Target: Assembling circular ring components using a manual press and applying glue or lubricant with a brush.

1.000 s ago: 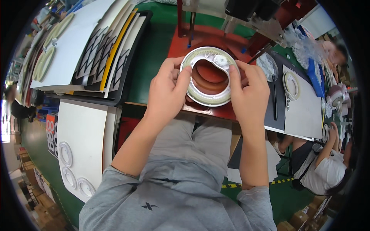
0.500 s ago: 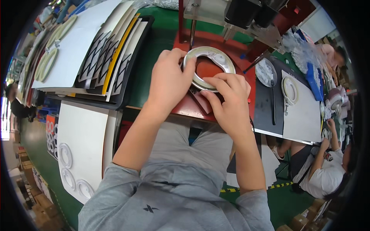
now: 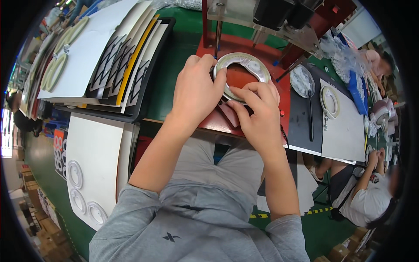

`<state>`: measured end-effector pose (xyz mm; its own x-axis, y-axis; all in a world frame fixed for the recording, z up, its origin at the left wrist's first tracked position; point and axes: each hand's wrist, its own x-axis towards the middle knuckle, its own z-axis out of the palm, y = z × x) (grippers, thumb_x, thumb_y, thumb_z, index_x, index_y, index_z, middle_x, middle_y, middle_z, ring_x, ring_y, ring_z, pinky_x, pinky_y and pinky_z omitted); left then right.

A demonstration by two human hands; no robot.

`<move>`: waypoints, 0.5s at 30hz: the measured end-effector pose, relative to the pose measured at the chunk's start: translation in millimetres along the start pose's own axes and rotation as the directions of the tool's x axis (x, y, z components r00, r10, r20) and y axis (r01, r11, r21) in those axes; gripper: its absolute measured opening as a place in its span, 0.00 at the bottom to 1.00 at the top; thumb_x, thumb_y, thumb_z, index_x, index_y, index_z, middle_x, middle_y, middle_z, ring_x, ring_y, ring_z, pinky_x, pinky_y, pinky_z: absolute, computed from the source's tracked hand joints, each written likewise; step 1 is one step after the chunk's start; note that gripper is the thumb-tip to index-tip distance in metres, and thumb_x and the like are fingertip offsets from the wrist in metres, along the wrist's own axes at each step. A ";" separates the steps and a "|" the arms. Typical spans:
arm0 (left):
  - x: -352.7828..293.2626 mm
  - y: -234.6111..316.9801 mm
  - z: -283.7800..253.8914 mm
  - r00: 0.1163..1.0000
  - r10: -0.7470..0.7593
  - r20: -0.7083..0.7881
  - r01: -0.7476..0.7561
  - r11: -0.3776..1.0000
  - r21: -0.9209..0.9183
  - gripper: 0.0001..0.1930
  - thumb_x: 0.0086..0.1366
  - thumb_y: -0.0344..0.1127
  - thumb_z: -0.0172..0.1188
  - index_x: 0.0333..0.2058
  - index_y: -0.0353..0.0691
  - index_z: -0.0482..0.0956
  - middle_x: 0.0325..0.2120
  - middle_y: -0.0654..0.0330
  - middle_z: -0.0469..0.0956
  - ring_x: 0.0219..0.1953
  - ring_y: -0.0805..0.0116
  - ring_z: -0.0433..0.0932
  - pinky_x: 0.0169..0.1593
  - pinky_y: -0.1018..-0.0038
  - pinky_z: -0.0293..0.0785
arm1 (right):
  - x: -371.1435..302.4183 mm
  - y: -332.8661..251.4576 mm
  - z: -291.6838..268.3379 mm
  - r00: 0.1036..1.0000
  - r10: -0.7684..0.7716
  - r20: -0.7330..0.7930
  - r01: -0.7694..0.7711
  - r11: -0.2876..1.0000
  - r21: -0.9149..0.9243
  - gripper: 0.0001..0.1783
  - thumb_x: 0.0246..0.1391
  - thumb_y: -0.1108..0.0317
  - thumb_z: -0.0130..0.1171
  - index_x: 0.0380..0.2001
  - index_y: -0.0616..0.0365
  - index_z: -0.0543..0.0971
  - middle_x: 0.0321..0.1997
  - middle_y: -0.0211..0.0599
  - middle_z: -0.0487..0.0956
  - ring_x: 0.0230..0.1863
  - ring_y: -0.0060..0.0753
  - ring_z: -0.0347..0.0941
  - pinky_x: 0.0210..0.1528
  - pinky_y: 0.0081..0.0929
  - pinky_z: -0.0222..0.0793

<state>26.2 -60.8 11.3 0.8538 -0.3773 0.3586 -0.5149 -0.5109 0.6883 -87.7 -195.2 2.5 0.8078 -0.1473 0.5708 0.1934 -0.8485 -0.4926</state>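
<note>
My left hand [image 3: 196, 89], curled, grips the silvery ring [image 3: 254, 66] by its left rim; my right hand [image 3: 259, 113], half closed, pinches its near edge. The ring is over the red base [image 3: 213, 121], the press head [image 3: 274, 15] clear of it. Positioning appears advanced; seating cannot be confirmed; release is outstanding.

The person in front of me wears a grey T-shirt [image 3: 205, 227], its loose short sleeves [image 3: 126, 206] ending near the elbows, a small dark emblem [image 3: 171, 237] of crossed strokes marking the chest. Pale greyish-beige trousers [image 3: 239, 163] crease across the lap. Left hand [image 3: 196, 89], right hand [image 3: 260, 114] and both forearms [image 3: 159, 153] are bare.
</note>
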 end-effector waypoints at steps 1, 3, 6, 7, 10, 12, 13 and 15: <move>-2.3 -1.3 1.6 0.999 0.031 -0.041 -0.030 0.999 0.029 0.13 0.65 0.39 0.67 0.40 0.33 0.82 0.35 0.47 0.78 0.33 0.52 0.79 0.40 0.62 0.77 | -1.1 0.8 0.7 1.000 -0.001 -0.002 0.001 1.000 0.001 0.13 0.50 0.67 0.73 0.40 0.55 0.87 0.41 0.33 0.76 0.49 0.41 0.72 0.69 0.52 0.58; -6.0 0.0 2.2 0.995 0.063 -0.078 -0.058 0.997 0.059 0.14 0.66 0.39 0.68 0.41 0.33 0.83 0.32 0.53 0.78 0.27 0.63 0.78 0.36 0.68 0.76 | -4.4 2.6 0.9 1.000 0.000 -0.028 0.001 0.999 0.037 0.12 0.50 0.68 0.73 0.40 0.56 0.87 0.40 0.33 0.76 0.48 0.42 0.73 0.70 0.55 0.58; -10.2 5.3 -0.6 0.999 0.025 -0.037 -0.025 1.000 0.011 0.14 0.66 0.39 0.67 0.41 0.34 0.79 0.37 0.45 0.77 0.36 0.45 0.81 0.42 0.57 0.78 | -2.4 4.3 -1.8 0.999 -0.027 -0.022 0.028 0.998 0.054 0.11 0.51 0.70 0.72 0.39 0.56 0.87 0.39 0.33 0.76 0.48 0.43 0.73 0.72 0.56 0.57; -12.4 6.2 -1.3 1.000 0.005 -0.027 -0.005 1.000 -0.003 0.13 0.65 0.38 0.67 0.40 0.34 0.79 0.37 0.46 0.77 0.35 0.46 0.80 0.41 0.58 0.78 | -2.4 5.4 -3.9 0.999 -0.026 -0.023 0.027 0.998 0.055 0.11 0.51 0.70 0.72 0.39 0.56 0.87 0.39 0.33 0.76 0.48 0.43 0.73 0.72 0.56 0.57; -18.3 4.7 -1.0 0.998 0.022 -0.064 -0.021 1.000 0.016 0.12 0.64 0.36 0.69 0.37 0.34 0.79 0.34 0.51 0.76 0.29 0.57 0.79 0.37 0.65 0.76 | 1.2 8.8 -11.4 0.995 0.004 0.103 -0.015 0.994 0.107 0.10 0.52 0.71 0.71 0.39 0.55 0.87 0.39 0.33 0.76 0.47 0.43 0.74 0.73 0.57 0.55; -20.9 4.2 -1.9 0.993 0.057 -0.108 -0.052 0.998 0.048 0.11 0.63 0.35 0.70 0.36 0.33 0.80 0.32 0.55 0.76 0.25 0.67 0.77 0.34 0.70 0.75 | 4.4 8.9 -17.7 0.986 0.015 0.165 -0.038 0.990 0.134 0.08 0.53 0.72 0.69 0.39 0.55 0.86 0.39 0.33 0.77 0.47 0.42 0.75 0.76 0.57 0.52; -21.3 4.9 -3.6 0.997 0.023 -0.069 -0.022 1.000 0.010 0.11 0.63 0.35 0.70 0.36 0.34 0.78 0.34 0.52 0.76 0.28 0.60 0.79 0.37 0.66 0.76 | 6.1 10.8 -20.8 0.986 0.014 0.167 -0.038 0.990 0.138 0.08 0.53 0.72 0.69 0.39 0.55 0.86 0.39 0.33 0.77 0.47 0.42 0.75 0.76 0.57 0.52; -22.7 6.5 -6.3 1.000 -0.011 -0.029 0.010 1.000 -0.025 0.12 0.63 0.34 0.69 0.37 0.34 0.77 0.35 0.49 0.76 0.32 0.54 0.80 0.39 0.62 0.77 | 10.1 17.1 -26.6 0.971 -0.012 0.238 -0.032 0.983 0.180 0.07 0.54 0.73 0.68 0.38 0.57 0.85 0.39 0.33 0.78 0.48 0.42 0.76 0.78 0.56 0.49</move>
<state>3.9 -50.7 11.5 0.8613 -0.3494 0.3690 -0.5041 -0.4957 0.7073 -91.1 -224.8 17.3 0.9145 -0.0121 0.4043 0.2647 -0.7379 -0.6209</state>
